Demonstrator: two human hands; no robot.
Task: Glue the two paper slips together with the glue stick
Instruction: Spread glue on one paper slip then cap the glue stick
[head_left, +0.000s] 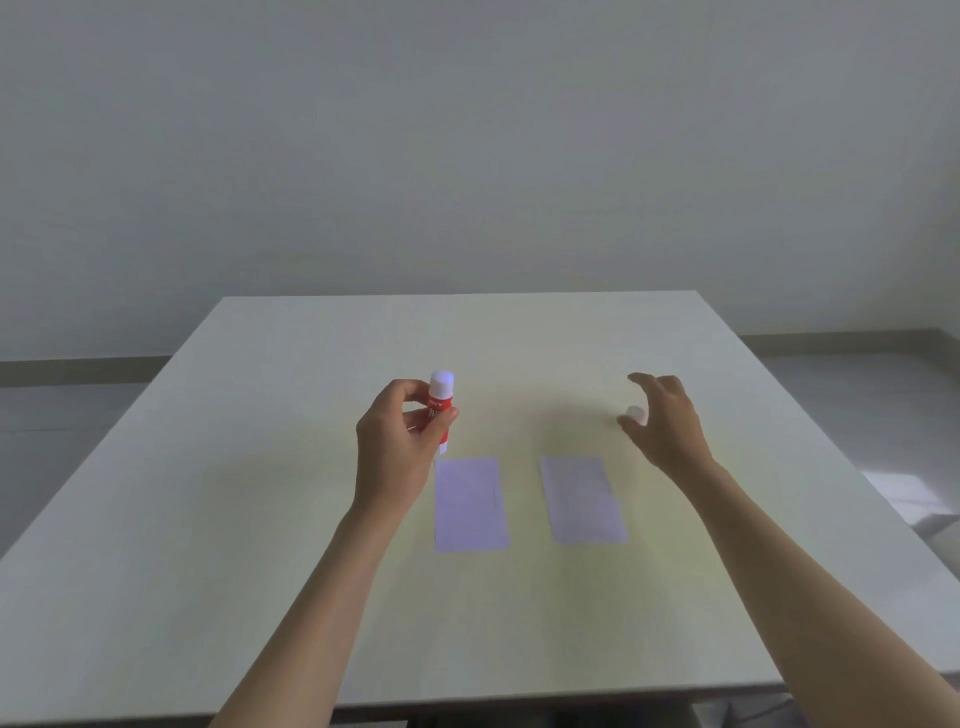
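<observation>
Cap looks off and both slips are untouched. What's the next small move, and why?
Probably bring the glue stick in the left hand down onto the left slip just below it. The right hand is open beside the small white cap on the table, and both slips lie flat and apart, so spreading glue seems next.

This looked like a bare office or study room set up for desk work rather than a home or workshop. A wide, pale tabletop (260, 519) filled the lower view. Behind the tabletop rose a plain, undecorated light wall (467, 156), edged at its foot by a darker skirting strip (78, 366) and meeting smooth grey flooring (62, 415) to the tabletop's left. On the tabletop lay only stationery: two paper slips (470, 503) and a glue stick (440, 410) above them.
</observation>
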